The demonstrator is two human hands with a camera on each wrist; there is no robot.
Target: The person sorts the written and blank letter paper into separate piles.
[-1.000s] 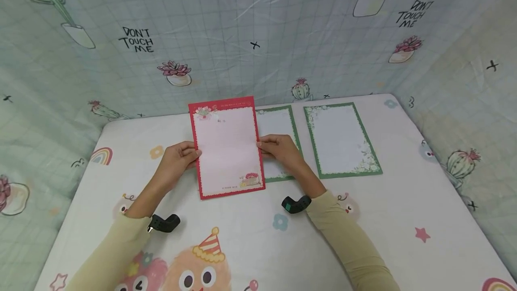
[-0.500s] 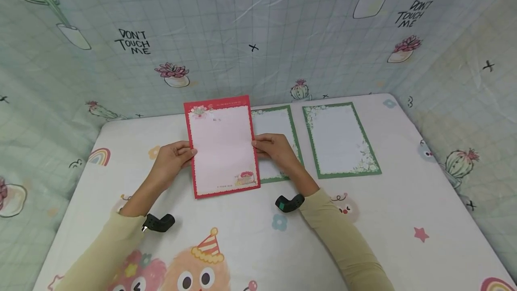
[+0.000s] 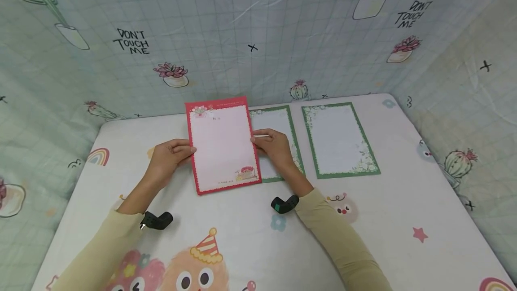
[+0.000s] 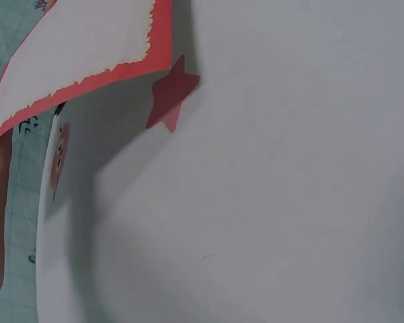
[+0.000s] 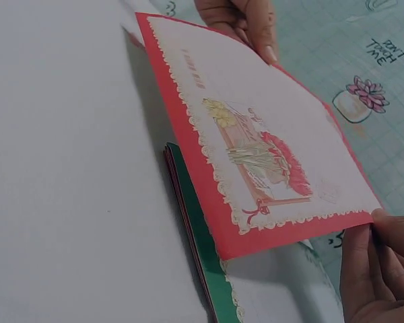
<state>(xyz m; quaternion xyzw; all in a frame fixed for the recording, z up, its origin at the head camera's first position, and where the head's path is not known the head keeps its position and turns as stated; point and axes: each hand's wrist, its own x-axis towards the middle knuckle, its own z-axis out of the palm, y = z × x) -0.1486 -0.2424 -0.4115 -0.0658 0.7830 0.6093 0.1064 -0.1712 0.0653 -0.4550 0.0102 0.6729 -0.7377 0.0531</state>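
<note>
A sheet of letter paper with a red border (image 3: pixel 221 149) is held up in front of me, raised off the table and tilted. My left hand (image 3: pixel 163 160) pinches its left edge, thumb in front. On the opposite edge my right hand (image 3: pixel 276 147) has thumb and fingers closed on the paper. Behind it lies a green-bordered sheet (image 3: pixel 296 140), partly covered by the red one and my right hand. The right wrist view shows this green-edged sheet (image 5: pixel 203 249) atop a thin stack, below the raised red sheet (image 5: pixel 212 222).
Another green-bordered sheet (image 3: pixel 338 140) lies flat to the right, a narrow gap from the first. The white table cover (image 3: pixel 404 201) has printed cartoons. A patterned curtain (image 3: pixel 226 35) hangs at the table's back edge, with others along both sides.
The red-bordered sheet has shifted slightly left, and its lower edge sits a little higher. Both hands moved left with it and keep their pinch. The green-bordered sheets stay put.
</note>
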